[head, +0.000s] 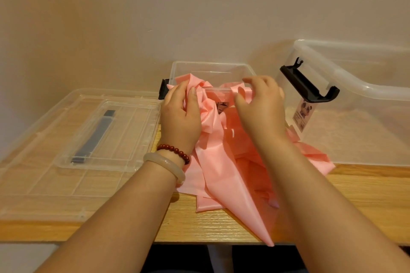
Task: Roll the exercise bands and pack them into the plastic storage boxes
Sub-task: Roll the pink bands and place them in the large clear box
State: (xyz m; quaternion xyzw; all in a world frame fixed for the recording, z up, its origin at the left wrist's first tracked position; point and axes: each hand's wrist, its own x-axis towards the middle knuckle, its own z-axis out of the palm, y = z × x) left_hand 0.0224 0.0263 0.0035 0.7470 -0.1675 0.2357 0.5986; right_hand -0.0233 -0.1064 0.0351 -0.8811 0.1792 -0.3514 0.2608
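Observation:
A long pink exercise band (221,162) lies crumpled on the wooden table, draped over the front rim of a small clear plastic box (210,68) and hanging past the table's front edge. My left hand (179,115) grips a bunch of the band at the box's left front corner. Over the box's right front rim, my right hand (261,104) pinches a fold of the same band. Part of the band sits inside the small box.
A larger clear box (355,104) with a black latch (308,82) stands at the right against the wall. Two clear lids, the smaller (106,135) with a dark handle stacked on the larger, lie at the left. The table's front edge (199,239) is near me.

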